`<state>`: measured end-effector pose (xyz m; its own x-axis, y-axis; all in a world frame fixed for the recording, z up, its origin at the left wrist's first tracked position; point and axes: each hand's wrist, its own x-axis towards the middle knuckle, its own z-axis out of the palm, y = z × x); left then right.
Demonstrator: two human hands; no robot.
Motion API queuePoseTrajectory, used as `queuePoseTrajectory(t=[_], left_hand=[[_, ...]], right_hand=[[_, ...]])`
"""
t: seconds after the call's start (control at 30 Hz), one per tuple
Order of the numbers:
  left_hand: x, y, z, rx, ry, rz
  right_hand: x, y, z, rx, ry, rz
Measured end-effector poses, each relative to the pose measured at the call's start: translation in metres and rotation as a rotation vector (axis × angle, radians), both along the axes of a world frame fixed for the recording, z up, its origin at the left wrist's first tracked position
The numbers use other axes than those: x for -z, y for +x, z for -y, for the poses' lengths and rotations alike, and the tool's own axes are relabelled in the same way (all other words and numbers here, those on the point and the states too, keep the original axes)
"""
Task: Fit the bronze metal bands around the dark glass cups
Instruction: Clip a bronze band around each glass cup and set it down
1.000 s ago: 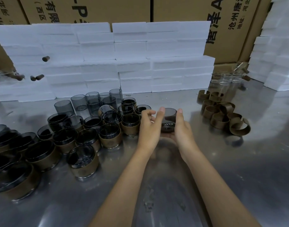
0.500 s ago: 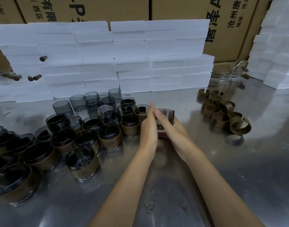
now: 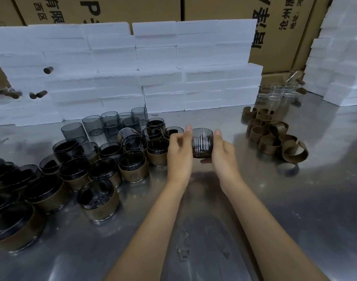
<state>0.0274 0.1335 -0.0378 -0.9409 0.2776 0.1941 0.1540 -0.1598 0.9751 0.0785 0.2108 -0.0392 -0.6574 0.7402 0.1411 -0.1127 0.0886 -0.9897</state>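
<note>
I see both hands closed around one dark glass cup (image 3: 202, 142), held upright just above the bench (image 3: 295, 209). The left hand (image 3: 179, 157) grips its left side with thumb and fingertips near the rim; the right hand (image 3: 222, 155) cups its right side and base. Whether this cup carries a band I cannot tell, since the hands cover its lower part.

Left of the held cup stands a crowd of banded cups (image 3: 98, 199), dark glass with bronze collars around their lower halves; I count roughly twenty, though those at the frame edge blur together. Behind them, farther from me than the held cup, are about seven bare smoky cups (image 3: 74, 130).

Right of the held cup lies a heap of loose bronze bands (image 3: 270, 136), about ten, open-ended rings touching one another. Beyond the bands stand several clear glasses (image 3: 278, 98), too faint to count.

Behind everything, white foam blocks (image 3: 153, 78) are stacked before cardboard cartons (image 3: 274, 27).
</note>
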Motion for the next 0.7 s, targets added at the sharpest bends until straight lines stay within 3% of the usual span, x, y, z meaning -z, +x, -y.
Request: queuePoseTrajectory(t=[0.1,0.2,0.4,0.53,0.7], left_hand=[[-0.002,-0.007,0.006,-0.079,-0.013,-0.054],[-0.004,-0.01,0.008,-0.083,-0.025,0.005],[-0.002,-0.002,0.01,0.147,-0.042,0.138],[-0.003,0.005,0.006,0.243,-0.031,0.147],[-0.003,0.001,0.006,0.172,-0.093,0.059]], right_hand=[[0.001,0.0,-0.001,-0.032,0.005,-0.042],[-0.001,0.001,0.003,-0.138,-0.075,-0.025],[-0.002,0.005,0.008,-0.382,-0.092,0.037],[-0.003,0.006,0.009,-0.292,-0.044,0.04],[-0.002,0.003,0.01,-0.154,0.103,0.102]])
